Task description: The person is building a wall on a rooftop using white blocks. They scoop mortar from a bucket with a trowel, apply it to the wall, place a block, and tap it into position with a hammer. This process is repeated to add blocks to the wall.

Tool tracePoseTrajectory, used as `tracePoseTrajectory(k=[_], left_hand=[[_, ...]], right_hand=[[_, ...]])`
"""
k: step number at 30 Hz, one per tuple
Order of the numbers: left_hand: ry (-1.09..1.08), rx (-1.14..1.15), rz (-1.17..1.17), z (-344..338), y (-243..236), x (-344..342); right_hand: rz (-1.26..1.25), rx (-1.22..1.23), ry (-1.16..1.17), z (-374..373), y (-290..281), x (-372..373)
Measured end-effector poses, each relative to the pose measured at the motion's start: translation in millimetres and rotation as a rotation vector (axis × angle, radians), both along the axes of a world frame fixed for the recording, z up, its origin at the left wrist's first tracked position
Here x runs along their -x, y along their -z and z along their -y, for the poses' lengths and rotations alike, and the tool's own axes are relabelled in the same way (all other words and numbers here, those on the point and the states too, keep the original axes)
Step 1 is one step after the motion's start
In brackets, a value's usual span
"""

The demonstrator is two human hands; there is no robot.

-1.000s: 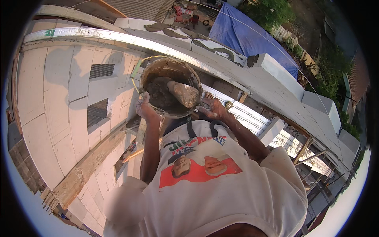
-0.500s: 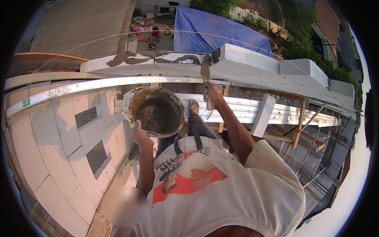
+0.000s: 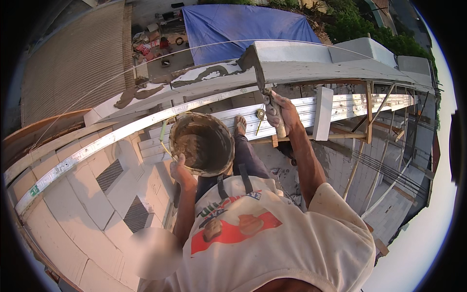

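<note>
My left hand (image 3: 182, 174) grips the near left rim of a round bucket (image 3: 224, 141), which is tilted and has grey mortar (image 3: 187, 147) inside. A trowel (image 3: 260, 77) is in my right hand (image 3: 286, 114), fingers closed around its handle. The trowel's blade points away from me and lies against the left end face of a white block (image 3: 292, 52), where wet mortar (image 3: 249, 59) is spread. Left of that block, patches of mortar cover the top of the lower white block course (image 3: 170, 90).
A long metal straightedge (image 3: 121, 138) runs along the wall's near side. My foot (image 3: 240, 125) rests on ribbed metal planks (image 3: 301, 114). A loose white block (image 3: 323, 114) stands on them at right, beside timber props (image 3: 368, 112). A string line (image 3: 214, 45) crosses above the wall.
The view has shifted and turned. The trowel blade has moved from the mortar gap onto the block's end face, and more mortar now covers that face. My left hand still holds the bucket.
</note>
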State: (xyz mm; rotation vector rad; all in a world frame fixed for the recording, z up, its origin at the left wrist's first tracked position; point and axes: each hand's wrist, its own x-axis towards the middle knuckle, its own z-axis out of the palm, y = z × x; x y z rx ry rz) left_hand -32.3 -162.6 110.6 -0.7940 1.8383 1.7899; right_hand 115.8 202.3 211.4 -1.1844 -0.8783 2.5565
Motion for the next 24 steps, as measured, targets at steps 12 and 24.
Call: tracePoseTrajectory(k=[12, 24], left_hand=[[0.383, 0.043, 0.262, -52.7, 38.2, -64.7], [0.865, 0.528, 0.562, -161.6, 317.3, -103.8]], right_hand=[[0.477, -0.843, -0.739, 139.2, 152.0, -119.8], [0.824, -0.464, -0.563, 125.4, 384.0, -115.7]])
